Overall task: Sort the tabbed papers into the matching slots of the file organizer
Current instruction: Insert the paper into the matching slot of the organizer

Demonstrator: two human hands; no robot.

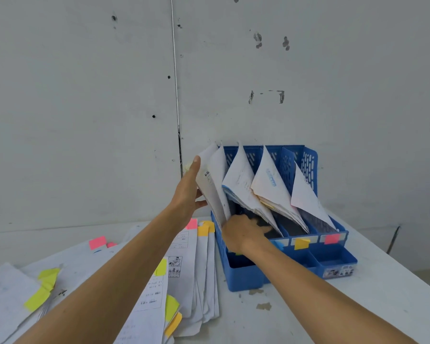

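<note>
Left hand (188, 188) pinches sheets (215, 180) in leftmost slot of organizer (243, 276). Right hand (242, 234) at slot base, fingers partly hidden, grip unclear. Tabbed papers (184, 259) lie left on table (308, 309).

This looks like a plain office or filing room. Around the fingers (258, 225) stands a blue file organizer (243, 276), its colour-labelled slots full of papers (271, 184). To the left of the fingers, more tabbed sheets (184, 256) lie spread on a white counter (358, 306). Behind the fingers rises a bare, marked white wall (85, 95).
</note>
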